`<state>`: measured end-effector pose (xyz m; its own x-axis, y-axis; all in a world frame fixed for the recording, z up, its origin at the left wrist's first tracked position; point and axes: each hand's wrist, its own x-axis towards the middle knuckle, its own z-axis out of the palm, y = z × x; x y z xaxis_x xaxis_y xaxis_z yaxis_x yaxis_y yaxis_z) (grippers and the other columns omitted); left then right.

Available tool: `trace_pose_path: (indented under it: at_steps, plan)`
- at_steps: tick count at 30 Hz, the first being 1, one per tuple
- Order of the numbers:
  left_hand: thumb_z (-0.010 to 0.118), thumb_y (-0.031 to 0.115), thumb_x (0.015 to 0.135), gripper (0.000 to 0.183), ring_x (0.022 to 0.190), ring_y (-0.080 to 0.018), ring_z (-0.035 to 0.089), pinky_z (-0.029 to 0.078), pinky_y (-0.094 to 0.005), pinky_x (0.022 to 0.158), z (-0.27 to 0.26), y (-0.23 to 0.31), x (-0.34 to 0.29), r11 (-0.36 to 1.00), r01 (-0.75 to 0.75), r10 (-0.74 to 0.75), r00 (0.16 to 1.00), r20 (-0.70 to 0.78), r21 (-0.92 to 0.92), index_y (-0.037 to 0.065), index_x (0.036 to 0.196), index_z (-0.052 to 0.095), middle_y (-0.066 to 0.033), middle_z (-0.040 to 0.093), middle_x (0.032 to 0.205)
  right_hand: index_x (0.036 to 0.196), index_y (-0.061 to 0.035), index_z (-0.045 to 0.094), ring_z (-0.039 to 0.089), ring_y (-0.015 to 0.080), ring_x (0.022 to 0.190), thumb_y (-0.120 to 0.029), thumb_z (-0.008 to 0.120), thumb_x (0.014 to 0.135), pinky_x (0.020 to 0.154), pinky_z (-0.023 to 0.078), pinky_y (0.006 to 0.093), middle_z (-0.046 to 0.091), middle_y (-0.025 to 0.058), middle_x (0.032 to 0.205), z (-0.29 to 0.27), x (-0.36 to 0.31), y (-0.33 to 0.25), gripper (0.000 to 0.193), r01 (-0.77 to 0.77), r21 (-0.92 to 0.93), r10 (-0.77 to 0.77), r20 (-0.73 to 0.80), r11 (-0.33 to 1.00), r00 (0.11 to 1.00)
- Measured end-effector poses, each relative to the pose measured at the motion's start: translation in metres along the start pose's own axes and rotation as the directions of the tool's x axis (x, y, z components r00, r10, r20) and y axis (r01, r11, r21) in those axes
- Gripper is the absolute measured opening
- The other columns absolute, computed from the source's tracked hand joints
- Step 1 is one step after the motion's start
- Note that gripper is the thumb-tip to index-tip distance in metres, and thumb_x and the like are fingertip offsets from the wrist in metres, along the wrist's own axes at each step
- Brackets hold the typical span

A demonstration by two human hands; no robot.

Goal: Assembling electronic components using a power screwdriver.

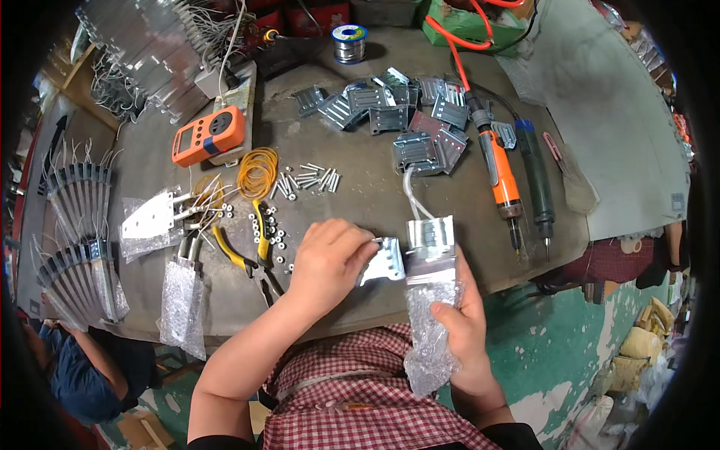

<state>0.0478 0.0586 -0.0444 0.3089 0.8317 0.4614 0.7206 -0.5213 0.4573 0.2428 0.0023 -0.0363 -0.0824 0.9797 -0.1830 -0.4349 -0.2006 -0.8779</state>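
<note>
The grey bench [292, 135] spreads under everything, with a pale sheet [615, 135] along its right side. A tall stack of metal strips [142, 52] leans at the far left, and a fan of dark strips [79, 232] with thin wires lies at the left edge. Over the near edge of the bench, the right hand [465, 326] grips a bubble-wrapped part [431, 330], its fingers closed around the wrap with the thumb across the front; a shiny metal piece [431, 236] sits at the part's upper end, and two pale wires [417, 196] run from there toward a heap of brackets [379, 101]. The left hand [330, 259] has its fingers clamped on the left edge of a single bracket [385, 262], held right beside the part; whether the two touch, I cannot tell. Right of the heap, an orange screwdriver [501, 169] and a dark green screwdriver [533, 176] lie side by side. Two more wrapped pieces [182, 304] rest left of yellow-handled pliers [230, 251], which lie with their handles spread. Beyond those is an orange meter [208, 136], with a coil of rubber bands [258, 172] just to its right. A solder reel [349, 45] stands at the back. Smallest are the scattered bolts [329, 180] and, nearer the pliers, loose white nuts [278, 234].
</note>
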Motion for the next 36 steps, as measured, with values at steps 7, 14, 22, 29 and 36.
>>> trace_pose_path:
  at_steps: [7,14,22,29,36]
  plan:
    - [0.066,0.006,0.069,0.019,0.057,-0.0196,0.046,0.035,-0.0315,0.057,-0.018,0.006,-0.008,0.988,-0.057,0.023,0.972,-0.232,-0.144,0.005,0.088,0.066,-0.0036,0.047,0.061,0.139,0.0024,0.021,0.057,0.0300,0.103,-0.006,0.051,0.064,0.091,0.045,0.0368,0.050,0.0185,0.120,0.033,-0.013,-0.008,0.081,-0.350,0.131,0.313,0.242,0.927,0.918]
    - [0.067,0.009,0.067,0.025,0.054,-0.0185,0.044,0.035,-0.0311,0.057,-0.037,-0.010,-0.021,0.971,-0.174,0.140,0.970,-0.200,-0.163,0.006,0.092,0.067,-0.0014,0.045,0.060,0.140,0.0038,0.018,0.049,0.0248,0.114,-0.007,0.054,0.068,0.096,0.039,0.0354,0.043,0.0149,0.129,0.037,-0.014,-0.004,0.081,-0.459,0.140,0.368,0.418,0.877,0.831]
    - [0.065,0.010,0.075,0.018,0.067,-0.0275,0.050,0.042,-0.0350,0.063,-0.033,0.020,-0.033,0.896,0.262,-0.301,0.952,-0.055,-0.359,0.002,0.083,0.051,-0.0112,0.050,0.080,0.139,0.0050,0.014,0.041,0.0261,0.122,-0.001,0.052,0.074,0.103,0.030,0.0361,0.037,0.0211,0.132,0.048,-0.022,0.013,0.076,-0.071,-0.164,0.117,0.290,0.984,0.950]
    - [0.054,0.006,0.084,0.007,0.067,-0.0305,0.050,0.042,-0.0357,0.060,-0.012,0.029,-0.058,0.815,0.309,-0.355,0.935,0.000,-0.490,0.001,0.083,0.051,-0.0132,0.047,0.076,0.139,0.0028,0.019,0.027,0.0371,0.130,-0.012,0.065,0.078,0.106,0.025,0.0418,0.024,0.0245,0.140,0.043,-0.020,-0.003,0.078,0.300,-0.692,0.102,0.476,0.657,0.874]
    - [0.054,0.006,0.084,0.007,0.069,-0.0296,0.051,0.043,-0.0340,0.063,-0.010,0.030,-0.058,0.782,0.326,-0.388,0.922,-0.005,-0.531,0.000,0.083,0.050,-0.0128,0.048,0.078,0.132,-0.0077,0.039,0.049,0.0336,0.099,-0.005,0.064,0.075,0.088,0.039,0.0404,0.050,0.0158,0.107,-0.086,0.110,-0.055,0.062,0.113,-0.984,-0.510,0.170,-0.141,0.843]
